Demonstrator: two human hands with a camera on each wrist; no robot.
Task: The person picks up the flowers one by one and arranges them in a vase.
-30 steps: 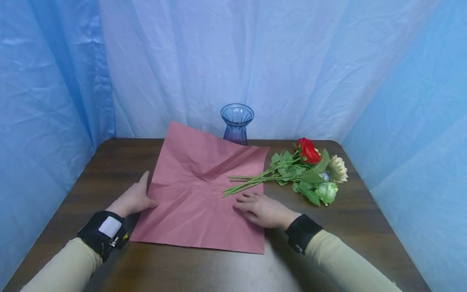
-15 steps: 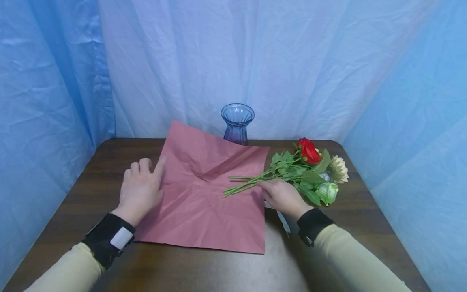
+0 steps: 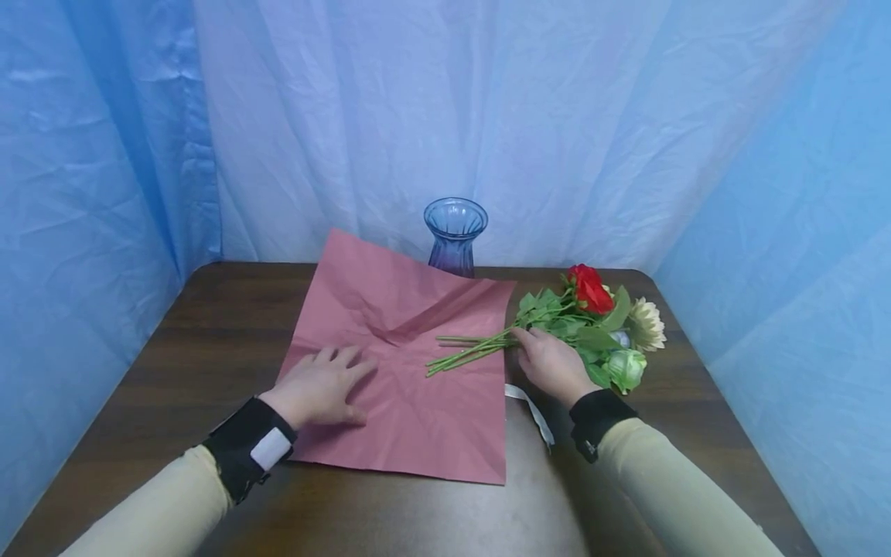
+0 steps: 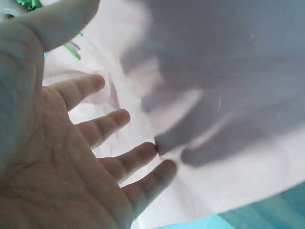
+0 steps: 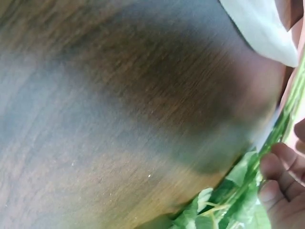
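A bunch of artificial flowers (image 3: 557, 313) lies at the right, its bare green stems (image 3: 469, 352) reaching over a pink sheet of wrapping paper (image 3: 418, 433). My right hand (image 3: 553, 363) grips the stems just below the leaves; in the right wrist view its curled fingertips (image 5: 270, 167) meet the stems (image 5: 281, 124). Spread fingers mark my left hand (image 3: 323, 391), which is over the left part of the paper. From the left wrist the palm and fingers (image 4: 138, 160) show above the creased paper (image 4: 228, 181), casting a shadow on it, with nothing held.
Behind the paper's far edge stands a blue glass vase (image 3: 455, 224), its base partly hidden. A whitish ribbon (image 3: 532, 410) pokes out from under the paper's right edge. Brown wooden tabletop (image 3: 661, 433) surrounds these, with blue curtains (image 3: 334, 116) at the back and sides.
My left hand has moved from the paper's left edge rightward over the paper. My right hand has shifted from the paper to the flower stems, uncovering the ribbon. The flowers have stayed in place.
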